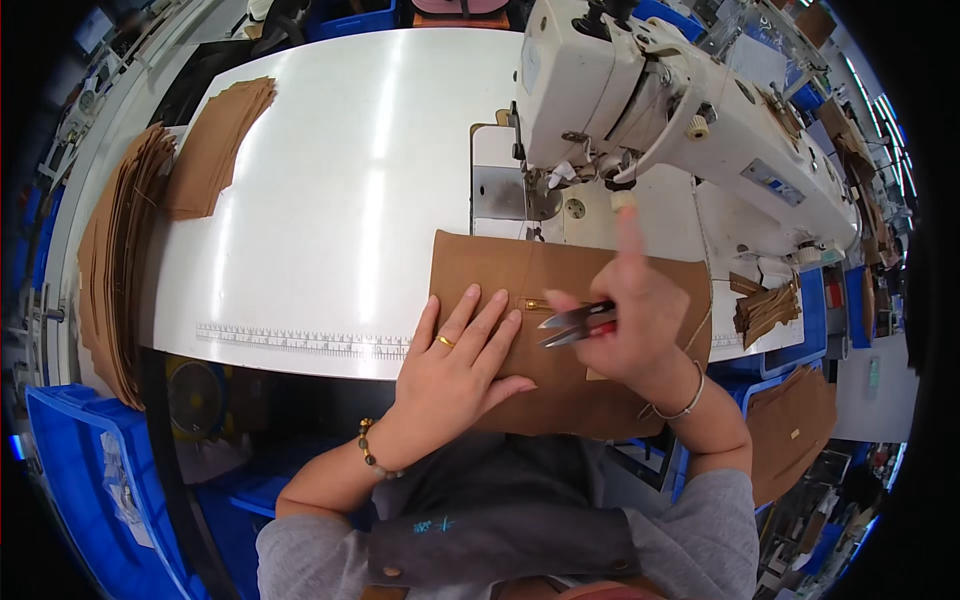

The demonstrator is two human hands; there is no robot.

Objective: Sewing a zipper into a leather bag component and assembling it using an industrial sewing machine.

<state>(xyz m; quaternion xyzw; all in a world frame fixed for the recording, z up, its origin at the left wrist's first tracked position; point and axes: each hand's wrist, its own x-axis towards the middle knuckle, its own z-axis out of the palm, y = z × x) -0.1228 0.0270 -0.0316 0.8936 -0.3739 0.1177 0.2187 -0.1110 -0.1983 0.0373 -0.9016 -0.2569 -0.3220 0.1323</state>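
A brown fabric panel lies at the front of the white sewing table, partly over its near edge. A short brass-coloured zipper shows in the panel's middle. My left hand rests flat on the panel with its fingers stretched out. Above the panel's right half, my right hand is curled around a pair of thread snips, blades pointing left. Its index finger stretches up to a pale knob under the sewing machine head; blur hides whether it touches.
Stacks of brown fabric pieces stand along the table's left side. A ruler strip runs along the front edge. Small brown strips lie at right. Blue bins flank the table, and more brown panels hang at the lower right.
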